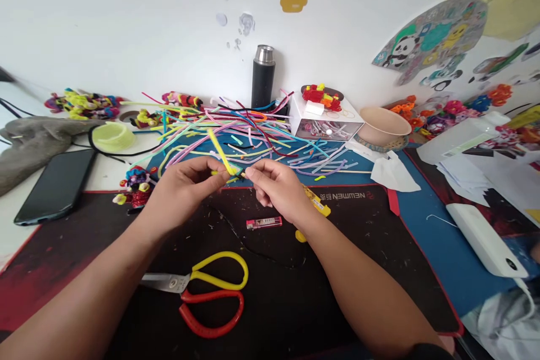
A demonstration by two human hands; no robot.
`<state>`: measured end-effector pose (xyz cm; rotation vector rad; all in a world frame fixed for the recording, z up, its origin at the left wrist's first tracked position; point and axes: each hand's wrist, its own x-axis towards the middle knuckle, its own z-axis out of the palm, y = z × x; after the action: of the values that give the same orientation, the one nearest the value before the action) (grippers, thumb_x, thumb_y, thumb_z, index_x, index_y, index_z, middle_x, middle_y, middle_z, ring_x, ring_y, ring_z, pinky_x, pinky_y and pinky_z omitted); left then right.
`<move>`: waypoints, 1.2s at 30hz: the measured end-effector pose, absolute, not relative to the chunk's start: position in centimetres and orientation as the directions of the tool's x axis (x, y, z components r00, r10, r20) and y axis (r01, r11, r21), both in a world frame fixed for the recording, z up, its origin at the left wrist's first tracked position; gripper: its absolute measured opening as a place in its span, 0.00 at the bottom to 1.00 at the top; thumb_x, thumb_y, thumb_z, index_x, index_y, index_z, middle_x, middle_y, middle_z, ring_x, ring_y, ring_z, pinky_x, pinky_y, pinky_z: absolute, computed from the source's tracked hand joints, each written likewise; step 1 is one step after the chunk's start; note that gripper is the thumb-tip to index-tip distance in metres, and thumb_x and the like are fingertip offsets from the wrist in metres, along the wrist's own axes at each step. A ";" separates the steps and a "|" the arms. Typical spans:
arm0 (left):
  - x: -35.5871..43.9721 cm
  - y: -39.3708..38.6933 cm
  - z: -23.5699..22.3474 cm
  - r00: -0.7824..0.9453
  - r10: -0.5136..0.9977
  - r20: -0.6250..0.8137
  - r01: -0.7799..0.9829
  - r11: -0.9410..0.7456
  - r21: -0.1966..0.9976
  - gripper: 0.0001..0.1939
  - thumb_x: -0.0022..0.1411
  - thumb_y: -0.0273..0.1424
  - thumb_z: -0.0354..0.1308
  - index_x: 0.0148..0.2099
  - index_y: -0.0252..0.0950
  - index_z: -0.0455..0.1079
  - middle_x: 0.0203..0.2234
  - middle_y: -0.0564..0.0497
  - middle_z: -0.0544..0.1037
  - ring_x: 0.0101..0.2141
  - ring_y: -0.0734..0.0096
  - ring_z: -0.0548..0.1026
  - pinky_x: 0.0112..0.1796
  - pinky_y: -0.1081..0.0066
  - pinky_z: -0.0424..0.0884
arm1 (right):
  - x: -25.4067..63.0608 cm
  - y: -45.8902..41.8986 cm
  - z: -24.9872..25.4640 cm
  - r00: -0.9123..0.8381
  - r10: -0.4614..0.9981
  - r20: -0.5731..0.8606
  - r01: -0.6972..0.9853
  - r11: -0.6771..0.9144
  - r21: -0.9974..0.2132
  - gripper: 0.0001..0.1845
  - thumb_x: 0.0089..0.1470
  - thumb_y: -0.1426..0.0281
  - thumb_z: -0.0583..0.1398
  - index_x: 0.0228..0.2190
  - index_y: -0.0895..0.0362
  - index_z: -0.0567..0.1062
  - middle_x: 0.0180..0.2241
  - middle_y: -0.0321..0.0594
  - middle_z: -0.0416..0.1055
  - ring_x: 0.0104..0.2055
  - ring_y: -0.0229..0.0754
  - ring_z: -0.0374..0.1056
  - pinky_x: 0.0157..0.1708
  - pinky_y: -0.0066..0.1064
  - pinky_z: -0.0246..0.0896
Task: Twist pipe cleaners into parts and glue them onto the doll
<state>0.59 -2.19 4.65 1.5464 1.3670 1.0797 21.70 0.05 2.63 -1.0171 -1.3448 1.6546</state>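
Note:
My left hand (pixel 185 188) is closed in a pinch on a bright yellow pipe cleaner (pixel 220 150), whose free end sticks up and leans left. Between my hands, teal and dark bits of the same small piece show at its lower end. Thumb and forefinger of my right hand (pixel 276 184) pinch the right side of this piece, and the exact part is covered by the fingers. Below lies a pink-red lighter (pixel 264 223) on the black desk mat (pixel 270 298). Scissors (pixel 198 287) with yellow and red handles rest nearer to me, left of the middle.
Loose coloured pipe cleaners (pixel 253 129) spread behind my hands. A black thermos (pixel 263 76), a white box (pixel 324 118) and a beige bowl (pixel 386 125) stand at the back. A phone (pixel 57 184) and a pipe-cleaner figure (pixel 137 188) lie left; a white device (pixel 485 239) is right.

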 end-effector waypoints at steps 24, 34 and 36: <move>0.0 -1.9 4.6 0.241 0.970 0.033 0.381 -0.126 0.916 0.17 0.65 0.48 0.67 0.35 0.40 0.81 0.26 0.52 0.79 0.28 0.67 0.73 0.31 0.69 0.68 | 22.1 -0.5 2.1 -0.432 0.887 0.162 0.355 0.332 -0.874 0.13 0.69 0.60 0.64 0.48 0.52 0.84 0.24 0.30 0.67 0.25 0.38 0.60 0.29 0.32 0.53; 0.5 -2.6 3.8 0.406 0.759 0.509 0.683 -0.622 0.383 0.11 0.76 0.32 0.57 0.40 0.38 0.77 0.32 0.51 0.82 0.32 0.66 0.79 0.33 0.69 0.70 | 21.9 -0.4 2.1 -0.473 0.878 -0.076 0.166 0.004 -0.986 0.10 0.69 0.62 0.63 0.42 0.56 0.78 0.21 0.26 0.66 0.19 0.33 0.61 0.23 0.27 0.55; 0.4 -2.4 3.5 0.450 0.698 0.557 0.717 -0.654 0.240 0.12 0.77 0.32 0.56 0.39 0.39 0.78 0.33 0.49 0.83 0.33 0.64 0.80 0.35 0.67 0.71 | 21.8 -0.3 1.9 -0.483 0.871 -0.090 0.125 -0.034 -0.992 0.12 0.69 0.59 0.65 0.40 0.56 0.77 0.20 0.25 0.65 0.18 0.33 0.61 0.21 0.27 0.54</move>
<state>0.41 -2.43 3.48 2.7005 1.3181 1.0145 21.82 -0.34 1.88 -1.0580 -1.6373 1.5737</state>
